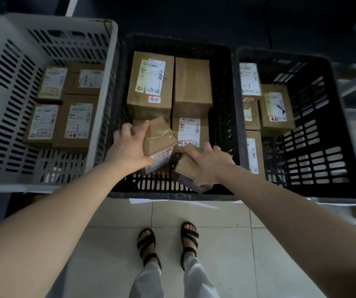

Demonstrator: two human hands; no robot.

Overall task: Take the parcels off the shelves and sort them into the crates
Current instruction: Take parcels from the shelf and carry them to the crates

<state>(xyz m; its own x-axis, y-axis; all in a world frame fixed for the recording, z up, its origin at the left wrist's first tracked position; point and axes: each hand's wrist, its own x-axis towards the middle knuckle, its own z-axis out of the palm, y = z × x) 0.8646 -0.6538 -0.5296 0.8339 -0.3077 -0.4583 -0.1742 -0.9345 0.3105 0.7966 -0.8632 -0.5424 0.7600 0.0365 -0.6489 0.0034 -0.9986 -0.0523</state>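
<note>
while each grip clamps one small parcel: left hand point(129, 147), right hand point(210, 165), middle crate's point(172, 195) near edge.

**Bare arms, pale trousers, black sandals**

Both forearms are bare from the edge of the picture to the wrists — no sleeves, no watch, no bands or rings in sight on the left hand point(129, 147) or the right hand point(210, 163). The fingernails are short and plain. Lower down, the legs wear light trousers point(172, 280), whitish-grey, loose and slightly creased, ending just above the ankles. On the feet are black sandals point(168, 244) — open-toed, each with several wide straps crossing the foot and one round the ankle. The toes show, with no socks.
</note>
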